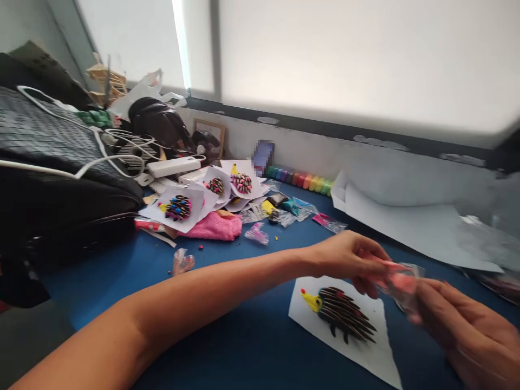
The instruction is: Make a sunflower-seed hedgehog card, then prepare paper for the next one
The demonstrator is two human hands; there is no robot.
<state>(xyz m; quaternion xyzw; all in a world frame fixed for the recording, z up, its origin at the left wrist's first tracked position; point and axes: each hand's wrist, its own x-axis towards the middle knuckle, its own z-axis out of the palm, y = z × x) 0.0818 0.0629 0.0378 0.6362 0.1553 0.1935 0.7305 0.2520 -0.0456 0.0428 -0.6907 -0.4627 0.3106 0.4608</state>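
Observation:
My left hand (351, 262) reaches across from the left, its fingers closed on a clear plastic packet of pink modelling clay (400, 280). From the right, my right hand (467, 322) pinches the packet's other end; both hands are slightly blurred. Below them a hedgehog figure (345, 311) lies on a white sheet of paper (303, 319). It has a yellow face, a red nose, dark layered spines and a couple of red dots. The packet is held above the sheet's upper right side.
More hedgehog figures on paper (177, 207) lie at the back left, near a pink cloth (213, 226). Clay packets (270, 208) are scattered by a row of coloured clay (303, 180). A phone (264, 154) leans on the wall. A black bag (60, 179) and curled white paper (406, 216) flank them.

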